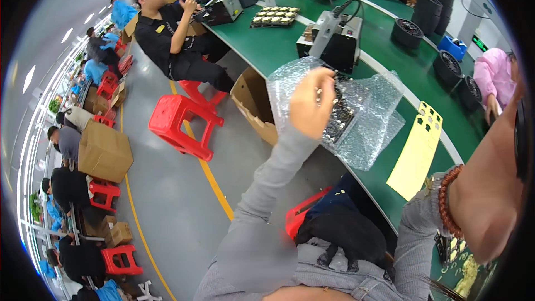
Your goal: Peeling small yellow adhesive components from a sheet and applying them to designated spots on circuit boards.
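My left hand (313,105) is over the near edge of the green table, its fingers curled in above clear bubble wrap (370,145). Whatever the fingertips hold is too small or hidden to make out. Beside that hand, a black piece with many small metal parts (339,120) lies on the wrap, partly covered by it. My right hand (487,203), with a brown beaded bracelet at its wrist, is raised close at the right edge. Its fingers are largely out of sight.
A yellow sheet with cut-outs (415,150) lies on the green table right of the wrap. An open cardboard box (256,103) stands below the table edge, near red stools (175,117). A boxy device (340,39) and black wheels (407,33) sit farther back. Other people sit around.
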The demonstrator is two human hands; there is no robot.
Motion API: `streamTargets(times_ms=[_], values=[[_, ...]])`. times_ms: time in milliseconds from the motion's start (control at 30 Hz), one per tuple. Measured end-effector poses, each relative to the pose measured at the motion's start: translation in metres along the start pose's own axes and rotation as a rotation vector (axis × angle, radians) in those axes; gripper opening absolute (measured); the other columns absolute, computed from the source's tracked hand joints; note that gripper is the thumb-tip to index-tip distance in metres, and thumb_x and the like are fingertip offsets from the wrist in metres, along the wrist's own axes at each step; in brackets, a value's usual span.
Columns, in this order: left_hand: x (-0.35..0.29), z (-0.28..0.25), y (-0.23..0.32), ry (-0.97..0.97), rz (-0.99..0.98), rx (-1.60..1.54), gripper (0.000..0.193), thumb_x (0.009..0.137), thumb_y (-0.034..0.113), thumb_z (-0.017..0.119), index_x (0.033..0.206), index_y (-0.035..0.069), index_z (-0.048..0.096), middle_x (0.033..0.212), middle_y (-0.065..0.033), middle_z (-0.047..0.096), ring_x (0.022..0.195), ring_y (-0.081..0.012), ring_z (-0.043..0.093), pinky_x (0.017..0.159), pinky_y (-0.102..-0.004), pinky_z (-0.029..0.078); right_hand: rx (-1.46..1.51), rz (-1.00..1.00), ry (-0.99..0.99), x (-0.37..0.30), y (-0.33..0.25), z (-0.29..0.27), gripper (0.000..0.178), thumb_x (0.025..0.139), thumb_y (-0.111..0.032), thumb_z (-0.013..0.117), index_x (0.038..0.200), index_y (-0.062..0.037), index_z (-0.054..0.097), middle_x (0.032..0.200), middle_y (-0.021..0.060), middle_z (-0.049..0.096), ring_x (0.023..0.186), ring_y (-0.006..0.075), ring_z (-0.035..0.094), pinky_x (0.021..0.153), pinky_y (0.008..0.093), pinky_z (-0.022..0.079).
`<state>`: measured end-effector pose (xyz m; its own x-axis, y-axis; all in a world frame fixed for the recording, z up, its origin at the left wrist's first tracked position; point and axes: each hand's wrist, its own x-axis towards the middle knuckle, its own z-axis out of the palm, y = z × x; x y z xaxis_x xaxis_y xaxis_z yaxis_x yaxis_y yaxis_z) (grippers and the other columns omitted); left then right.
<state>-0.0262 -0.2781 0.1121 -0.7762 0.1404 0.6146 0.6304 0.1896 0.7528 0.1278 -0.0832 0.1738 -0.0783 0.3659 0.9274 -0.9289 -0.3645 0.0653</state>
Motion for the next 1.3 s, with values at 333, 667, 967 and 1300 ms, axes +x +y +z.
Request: streamTargets(times_ms=[333, 667, 967, 1300], values=[[-0.084, 0.058, -0.087, -0.206, 0.172, 0.764, 0.047, 0.080, 0.028, 0.055, 0.116, 0.000, 0.045, 0.123, -0.0218, 0.040, 0.112, -0.0309, 0.041, 0.093, -0.0392, 0.034, 0.025, -0.087, -0.005, -0.012, -0.030, -0.040, 0.039, 0.086, -0.018, 0.049, 0.123, -0.0216, 0.037, 0.114, -0.0001, 0.052, 0.099, 0.0310, 0.051, 0.082, 0.0445, 0.043], [-0.091, 0.056, -0.083, -0.298, 0.222, 0.929, 0.057, 0.079, 0.035, 0.056, 0.125, 0.006, 0.039, 0.128, -0.0206, 0.036, 0.118, -0.0360, 0.034, 0.097, -0.0444, 0.030, -0.001, -0.208, -0.041, -0.008, -0.019, -0.030, 0.037, 0.085, -0.018, 0.050, 0.121, -0.0195, 0.038, 0.113, 0.0013, 0.052, 0.099, 0.0304, 0.051, 0.083, 0.0440, 0.043], [-0.089, 0.071, -0.091, -0.275, 0.200, 0.941, 0.052, 0.079, 0.034, 0.056, 0.121, 0.007, 0.044, 0.124, -0.0201, 0.040, 0.117, -0.0360, 0.036, 0.096, -0.0436, 0.032, -0.029, -0.177, 0.073, -0.044, -0.125, -0.162, 0.036, 0.085, -0.018, 0.050, 0.120, -0.0177, 0.039, 0.113, 0.0025, 0.052, 0.099, 0.0300, 0.051, 0.083, 0.0436, 0.042], [-0.094, 0.064, -0.089, -0.194, 0.322, 0.905, 0.044, 0.078, 0.031, 0.055, 0.114, 0.006, 0.049, 0.117, -0.0216, 0.047, 0.111, -0.0358, 0.043, 0.092, -0.0446, 0.035, -0.051, -0.194, 0.132, -0.124, -0.423, -0.494, 0.035, 0.085, -0.018, 0.050, 0.118, -0.0156, 0.040, 0.112, 0.0038, 0.052, 0.099, 0.0295, 0.051, 0.084, 0.0431, 0.042]])
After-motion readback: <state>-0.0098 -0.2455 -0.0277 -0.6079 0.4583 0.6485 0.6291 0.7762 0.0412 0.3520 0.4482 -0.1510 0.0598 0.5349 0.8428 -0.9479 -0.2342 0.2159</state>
